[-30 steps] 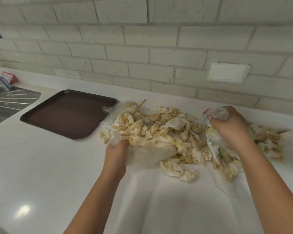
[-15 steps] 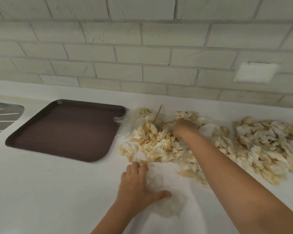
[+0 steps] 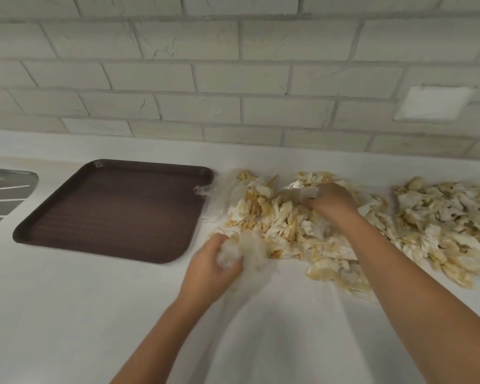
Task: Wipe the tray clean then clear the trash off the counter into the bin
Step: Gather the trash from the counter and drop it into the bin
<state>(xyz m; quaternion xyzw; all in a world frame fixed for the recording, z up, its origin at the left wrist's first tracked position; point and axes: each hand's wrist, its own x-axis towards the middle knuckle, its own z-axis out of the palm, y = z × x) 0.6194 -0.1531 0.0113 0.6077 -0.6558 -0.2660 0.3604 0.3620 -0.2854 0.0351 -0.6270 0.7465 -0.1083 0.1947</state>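
The left hand (image 3: 212, 268) is curled shut around a wad of thin, cloudy plastic film (image 3: 247, 252) at the near edge of the trash, and more of that film trails in soft folds toward six o'clock. The right hand (image 3: 329, 199) reaches into the heap from five o'clock, fingers closed on a crinkled clear wrapper (image 3: 297, 189). The trash pile (image 3: 272, 220) under both hands is a loose heap of crumpled, yellow-stained tissue scraps, white and tan, ragged and limp. A second pile (image 3: 444, 225) of the same scraps lies apart at three o'clock. Just beside the first heap, at nine o'clock, sits the tray (image 3: 114, 212): dark brown, square with rounded corners, a low raised rim and a finely ribbed floor. The desk (image 3: 67, 300) is smooth, glossy white. At far left a ridged steel draining board (image 3: 3, 195) shows. Behind runs a wall of pale, rough-faced bricks (image 3: 205, 76) bearing a white blank plate (image 3: 432, 102).
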